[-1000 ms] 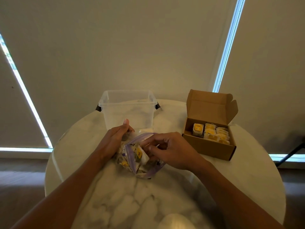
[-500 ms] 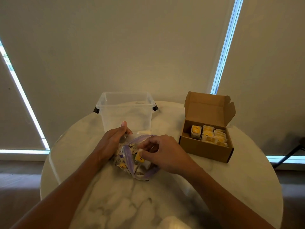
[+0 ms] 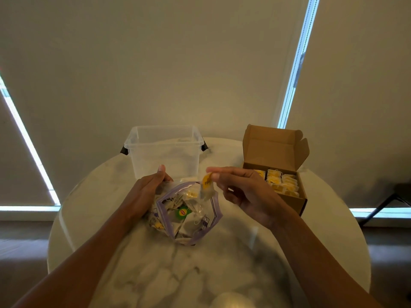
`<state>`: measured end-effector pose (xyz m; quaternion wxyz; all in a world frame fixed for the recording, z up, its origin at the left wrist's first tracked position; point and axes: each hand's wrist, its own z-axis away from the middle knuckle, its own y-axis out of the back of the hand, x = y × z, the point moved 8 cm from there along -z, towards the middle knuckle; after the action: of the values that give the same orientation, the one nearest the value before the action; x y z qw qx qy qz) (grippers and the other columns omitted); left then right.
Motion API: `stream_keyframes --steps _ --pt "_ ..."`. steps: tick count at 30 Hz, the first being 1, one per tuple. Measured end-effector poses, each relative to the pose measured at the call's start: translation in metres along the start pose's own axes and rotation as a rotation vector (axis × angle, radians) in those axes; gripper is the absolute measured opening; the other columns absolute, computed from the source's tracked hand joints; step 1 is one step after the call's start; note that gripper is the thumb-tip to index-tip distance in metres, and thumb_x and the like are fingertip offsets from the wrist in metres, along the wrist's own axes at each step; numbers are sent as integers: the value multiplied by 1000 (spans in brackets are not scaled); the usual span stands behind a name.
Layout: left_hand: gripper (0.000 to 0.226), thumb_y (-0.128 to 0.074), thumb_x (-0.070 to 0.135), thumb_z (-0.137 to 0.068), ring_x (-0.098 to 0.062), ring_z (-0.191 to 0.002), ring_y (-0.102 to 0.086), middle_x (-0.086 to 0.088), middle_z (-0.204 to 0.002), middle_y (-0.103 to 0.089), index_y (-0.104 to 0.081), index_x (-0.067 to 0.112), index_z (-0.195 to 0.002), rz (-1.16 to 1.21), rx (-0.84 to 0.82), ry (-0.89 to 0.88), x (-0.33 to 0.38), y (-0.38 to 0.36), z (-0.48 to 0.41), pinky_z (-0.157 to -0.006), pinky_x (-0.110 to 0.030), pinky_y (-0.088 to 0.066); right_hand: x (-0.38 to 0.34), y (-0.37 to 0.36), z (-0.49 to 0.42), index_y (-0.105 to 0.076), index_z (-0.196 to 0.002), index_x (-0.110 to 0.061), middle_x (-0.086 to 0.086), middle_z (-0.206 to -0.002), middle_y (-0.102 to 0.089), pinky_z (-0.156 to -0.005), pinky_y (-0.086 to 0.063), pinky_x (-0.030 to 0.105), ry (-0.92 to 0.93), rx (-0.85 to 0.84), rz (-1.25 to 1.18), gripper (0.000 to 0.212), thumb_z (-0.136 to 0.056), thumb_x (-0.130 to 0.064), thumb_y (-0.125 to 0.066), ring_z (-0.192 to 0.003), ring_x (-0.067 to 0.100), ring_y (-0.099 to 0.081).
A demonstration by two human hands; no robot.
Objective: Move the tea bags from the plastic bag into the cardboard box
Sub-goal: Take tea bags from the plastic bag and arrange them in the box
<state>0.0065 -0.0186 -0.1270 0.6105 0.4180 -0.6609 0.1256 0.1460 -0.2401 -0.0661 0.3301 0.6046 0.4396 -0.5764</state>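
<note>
Head view shows one tea bag (image 3: 207, 189) pinched by its yellow tag between the thumb and forefinger of my right hand (image 3: 244, 193). The other fingers (image 3: 224, 187) are loosely spread. The tea bag hangs just over the mouth of the plastic bag (image 3: 189, 218), and I cannot tell whether its pouch brushes the zip rim. My left hand (image 3: 146, 192) grips the bag's far edge and holds the mouth open on the counter (image 3: 200, 274).

The cardboard box (image 3: 272, 150) stands to the right with its lid up and rows of tea bags already inside. A tangled heap remains in the plastic bag, so I judge the job well begun but far from finished.

My right hand hides the box's near-left corner, so free space there is unclear. The crumpled film stops me counting what remains. My left fingertips are lost behind the bag. I cannot make out what the clear tub (image 3: 164, 156) behind it holds.
</note>
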Motion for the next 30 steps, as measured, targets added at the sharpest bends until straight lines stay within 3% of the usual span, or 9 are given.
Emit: stream_keyframes --steps 5,10,14,17,21,24,27,30 --pt "76 -29 74 -109 -31 -99 -76 -5 -94 -82 -80 20 -92 -3 -6 21 -1 0 0 -103 -53 -55 4 14 -3 -82 -118 -11 3 -81 -58 -61 -34 26 -33 58 -68 29 -90 -19 -77 -70 10 -45" --pt "80 -30 82 -105 -31 -102 -75 -3 -96 -82 -79 20 -94 -1 -8 17 -2 0 0 -106 -56 -55 -1 30 -3 -81 -118 -8 1 -90 -72 -71 -45 27 15 128 -139 35 -85 -20 -79 -85 12 -54" --pt "76 -30 74 -109 -31 -101 -76 -4 -96 -82 -80 20 -94 -1 -4 22 -2 0 0 -106 -55 -56 -17 67 3 -81 -120 -14 0 -106 -78 -86 -53 27 120 284 -212 27 -94 -19 -74 -96 15 -61" --pt "76 -30 75 -108 -30 -100 -76 -4 -95 -83 -80 18 -95 2 -6 16 0 -2 0 -104 -54 -56 -30 112 14 -82 -116 -19 -3 -111 -81 -96 -59 32 248 567 21 21 -96 -21 -77 -106 15 -74" --pt "77 -30 75 -107 -29 -98 -77 -5 -94 -83 -79 17 -95 3 -7 7 -1 -1 -1 -103 -54 -56 -39 149 25 -81 -112 -24 -8 -107 -80 -82 -65 30 348 815 328 17 -95 -22 -79 -96 6 -77" --pt "77 -30 76 -107 -30 -97 -77 -6 -94 -82 -80 18 -96 13 -17 4 -2 -1 -2 -104 -56 -55 -39 156 16 -79 -108 -30 -14 -102 -78 -76 -63 22 305 807 626 13 -95 -29 -79 -90 3 -76" --pt "78 -29 75 -108 -28 -93 -77 -7 -92 -82 -79 17 -94 12 -22 8 0 -2 0 -100 -52 -56 -32 152 -1 -77 -106 -33 -17 -99 -74 -68 -51 8 206 694 880 11 -96 -30 -78 -89 0 -70" --pt "77 -30 73 -108 -23 -91 -77 -6 -92 -82 -79 16 -93 18 -29 10 0 -3 1 -98 -50 -56 -25 146 -15 -77 -108 -33 -14 -99 -73 -72 -52 14 145 565 966 14 -97 -25 -78 -90 1 -68"
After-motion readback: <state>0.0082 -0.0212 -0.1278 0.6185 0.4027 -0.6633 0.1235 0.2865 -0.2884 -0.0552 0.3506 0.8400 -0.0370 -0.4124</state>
